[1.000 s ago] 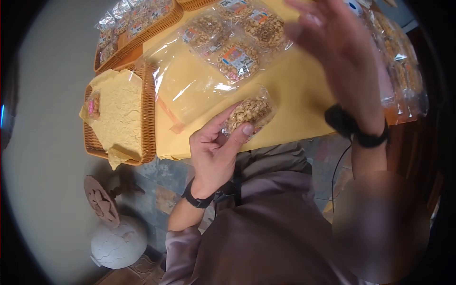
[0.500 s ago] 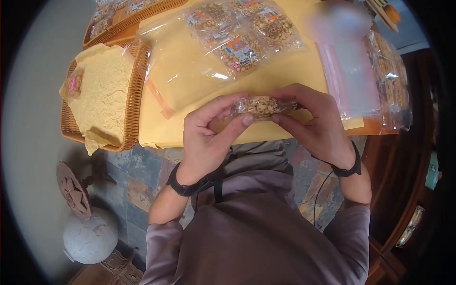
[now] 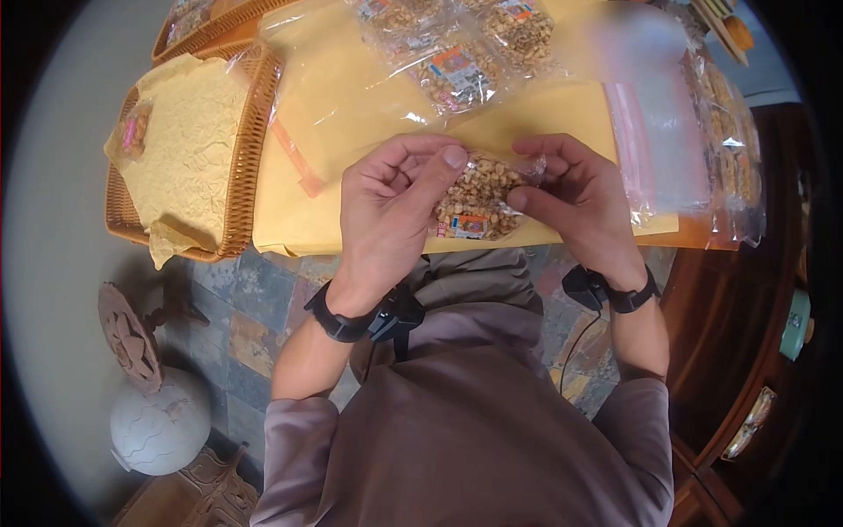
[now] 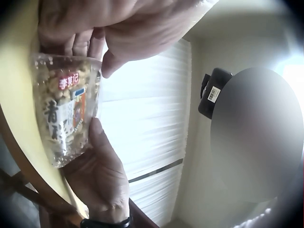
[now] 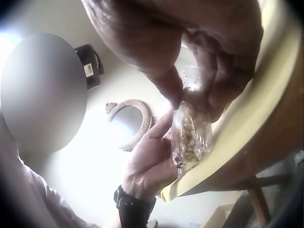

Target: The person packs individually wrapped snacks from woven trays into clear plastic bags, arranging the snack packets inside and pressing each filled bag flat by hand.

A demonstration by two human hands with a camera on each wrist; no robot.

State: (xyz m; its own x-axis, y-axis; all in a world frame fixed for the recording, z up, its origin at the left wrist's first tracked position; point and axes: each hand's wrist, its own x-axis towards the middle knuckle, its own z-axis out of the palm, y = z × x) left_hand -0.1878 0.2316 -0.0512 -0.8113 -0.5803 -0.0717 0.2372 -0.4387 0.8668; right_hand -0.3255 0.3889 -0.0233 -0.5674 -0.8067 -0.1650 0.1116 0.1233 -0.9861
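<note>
A clear packet of nut pieces [image 3: 481, 195] is held between both hands above the table's near edge. At its left end the left hand [image 3: 386, 206] pinches it, thumb on top. The right hand [image 3: 590, 206] grips the right end between thumb and fingers. In the left wrist view the packet [image 4: 66, 109] shows its printed label, with the left hand [image 4: 137, 23] at one end and the right hand [image 4: 102, 175] at the other. The right wrist view shows the packet [image 5: 190, 130] from its side, under the right hand [image 5: 204, 42].
Several similar packets [image 3: 457, 77] lie beyond the hands on the yellow cloth [image 3: 303, 211], beside a large clear bag [image 3: 329, 114]. A paper-lined wicker basket [image 3: 241, 167] with one small packet [image 3: 134, 132] stands left. Pink-edged bags [image 3: 654, 158] and more packets [image 3: 727, 149] lie right.
The right hand has come down from the upper right and taken the packet's right end. The packet, edge-on half a second ago, is now turned with its broad side and label up.
</note>
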